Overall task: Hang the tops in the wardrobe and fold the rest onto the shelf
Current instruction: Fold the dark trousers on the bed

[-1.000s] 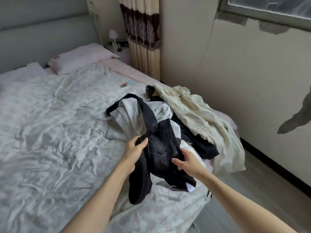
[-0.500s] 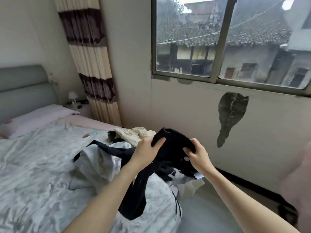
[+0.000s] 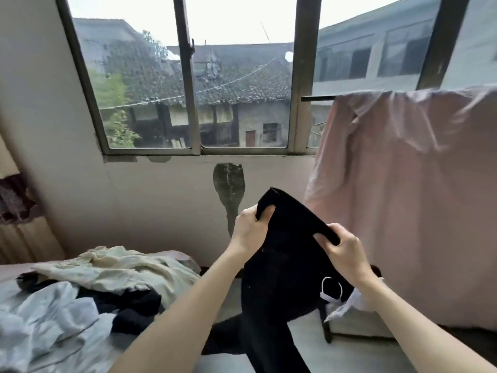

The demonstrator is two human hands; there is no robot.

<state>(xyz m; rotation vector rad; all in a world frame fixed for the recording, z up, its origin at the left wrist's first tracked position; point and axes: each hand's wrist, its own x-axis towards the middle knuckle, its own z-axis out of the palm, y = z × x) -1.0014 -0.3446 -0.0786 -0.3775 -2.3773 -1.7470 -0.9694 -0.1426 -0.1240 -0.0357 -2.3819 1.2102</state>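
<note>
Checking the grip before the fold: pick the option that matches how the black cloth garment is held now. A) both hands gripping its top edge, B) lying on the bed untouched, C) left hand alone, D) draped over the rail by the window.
A: the left hand and right hand each grip the top edge of the black cloth garment, which hangs below them.

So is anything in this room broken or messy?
Yes. The wall under the window has a dark patch where its paint has come off. Clothes lie in a crumpled pile on the bed, not folded.
</note>
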